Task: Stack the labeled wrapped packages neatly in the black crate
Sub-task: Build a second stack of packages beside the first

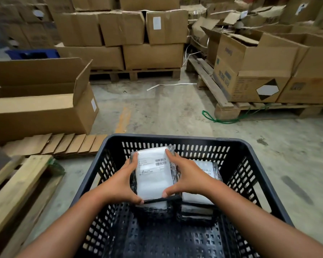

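A black perforated crate (175, 139) stands on the concrete floor in front of me. Inside it, both hands hold one wrapped package (153, 175) with a white barcode label on top. My left hand (122, 185) grips its left side and near corner; my right hand (186, 176) grips its right side. The package rests on or just above a stack of similar packages (152, 206) in the crate's middle. A second stack of labeled packages (201, 200) sits right beside it, partly hidden by my right wrist.
An open cardboard box (45, 108) and flattened cardboard (60, 145) lie to the left, with a wooden pallet (15, 192) at the near left. Pallets stacked with cartons (151, 54) stand behind and to the right (250, 86). A green strap (218, 120) lies on the floor.
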`<state>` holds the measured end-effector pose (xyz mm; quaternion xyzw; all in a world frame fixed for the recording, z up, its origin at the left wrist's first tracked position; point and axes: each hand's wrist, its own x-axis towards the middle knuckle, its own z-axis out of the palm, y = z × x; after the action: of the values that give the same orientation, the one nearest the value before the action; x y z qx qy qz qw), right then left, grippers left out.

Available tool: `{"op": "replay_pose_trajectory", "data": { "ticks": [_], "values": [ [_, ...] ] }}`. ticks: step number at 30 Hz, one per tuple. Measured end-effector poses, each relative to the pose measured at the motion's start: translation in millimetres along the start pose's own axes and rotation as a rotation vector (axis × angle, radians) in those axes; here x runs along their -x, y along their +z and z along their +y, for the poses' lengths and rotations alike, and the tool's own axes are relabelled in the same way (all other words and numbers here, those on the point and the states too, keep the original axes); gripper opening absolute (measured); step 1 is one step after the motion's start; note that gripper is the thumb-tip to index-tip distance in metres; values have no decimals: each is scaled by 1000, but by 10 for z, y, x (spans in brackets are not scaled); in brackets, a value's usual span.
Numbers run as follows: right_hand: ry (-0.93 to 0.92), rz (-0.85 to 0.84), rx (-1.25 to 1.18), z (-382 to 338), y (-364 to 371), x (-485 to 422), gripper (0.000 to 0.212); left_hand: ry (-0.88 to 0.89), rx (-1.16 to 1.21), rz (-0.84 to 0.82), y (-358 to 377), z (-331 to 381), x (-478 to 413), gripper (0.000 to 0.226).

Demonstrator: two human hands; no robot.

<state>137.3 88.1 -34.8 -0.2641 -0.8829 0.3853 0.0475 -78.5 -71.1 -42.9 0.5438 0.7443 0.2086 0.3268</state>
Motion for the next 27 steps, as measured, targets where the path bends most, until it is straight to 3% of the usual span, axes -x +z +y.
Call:
{"op": "replay_pose_trajectory", "data": {
  "ticks": [9, 14, 19, 27],
  "values": [
    [10, -127, 386, -51, 147, -97, 133, -138, -90, -111, 8, -171, -131, 156],
    [156, -250, 646, -52, 284, -70, 123, -174, -156, -153, 46, -155, -245, 147],
    [188, -234, 626, -44, 384, -39, 115, -224, -190, -213, 56, -31, -358, 166],
    [177, -182, 588, 0, 448, -49, 114, -229, -184, -200, 44, -9, -420, 175]
  ]
}}
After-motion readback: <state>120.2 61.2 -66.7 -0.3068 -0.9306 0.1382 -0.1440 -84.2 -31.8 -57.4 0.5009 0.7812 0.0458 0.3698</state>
